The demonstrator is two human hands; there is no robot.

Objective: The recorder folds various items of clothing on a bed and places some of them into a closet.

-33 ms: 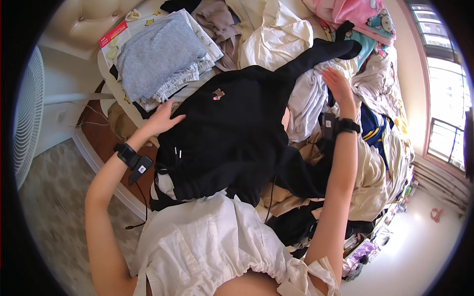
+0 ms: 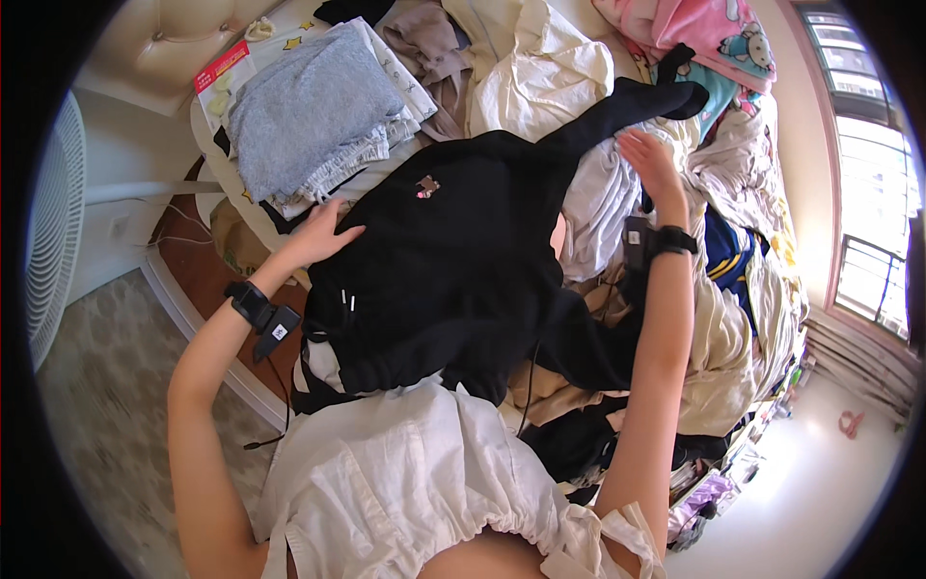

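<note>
A black sweatshirt (image 2: 453, 241) with a small brown bear patch and two white drawstring tips lies spread over the bed in front of me. One black sleeve (image 2: 603, 121) stretches toward the far right. At the garment's left edge rests my left hand (image 2: 323, 234), open, with the thumb apart from the fingers and lying on the black cloth. My right hand (image 2: 654, 172) is open too, fingers stretched out just below the sleeve, over a pale grey-white cloth (image 2: 600, 207). Whether it touches that cloth I cannot tell. Neither hand grips anything.
Folded grey clothes (image 2: 309, 106) are stacked at the far left. Cream cloth (image 2: 540, 72), a pink blanket (image 2: 690, 39) and heaped clothes (image 2: 728, 357) surround the sweatshirt. A white fan (image 2: 60, 232) stands at left. Thin black cables hang from both wrist devices.
My right hand has shifted slightly to the left, its fingers staying extended. The left hand and the sweatshirt look almost the same.
</note>
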